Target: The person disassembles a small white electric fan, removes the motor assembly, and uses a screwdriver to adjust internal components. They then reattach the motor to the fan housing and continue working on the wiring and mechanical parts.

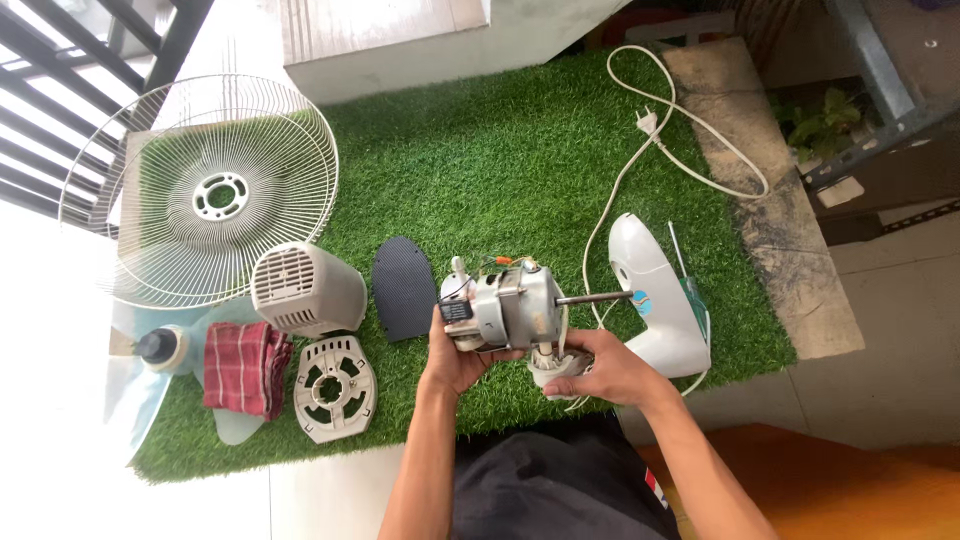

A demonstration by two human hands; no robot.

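I hold a grey fan motor (515, 305) above the green turf mat (500, 170); its steel shaft (592, 298) points right. My left hand (455, 355) grips the motor's rear end, by a small black capacitor (456, 310). My right hand (598, 368) clasps the white neck piece under the motor. The white fan base (655, 300) lies just right of the shaft, with a white power cord and plug (648, 122) trailing away behind it.
On the mat's left lie a wire fan guard (215, 190), a grey motor cover (305, 290), a round vented plate (333, 388), a dark oval plate (403, 288), a red checked cloth (242, 368) and a clear fan blade (150, 365). A screwdriver (688, 275) rests by the base.
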